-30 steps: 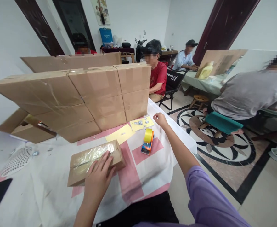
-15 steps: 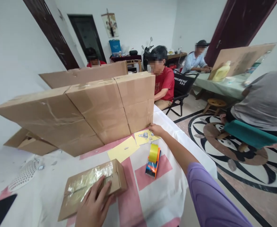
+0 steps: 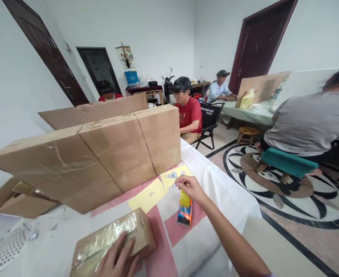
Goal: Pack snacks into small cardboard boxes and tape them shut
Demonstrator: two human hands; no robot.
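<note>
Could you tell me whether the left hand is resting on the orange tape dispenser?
No, the left hand lies on the small taped box, while the tape dispenser sits apart near the right hand.

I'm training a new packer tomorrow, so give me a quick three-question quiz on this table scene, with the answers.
1. True or false: the left hand rests on the small taped box.
2. What lies directly under the right hand? A) tape dispenser B) phone C) bottle
3. What colour are the sheets by the big boxes?

Key: 1 true; 2 A; 3 yellow.
</note>
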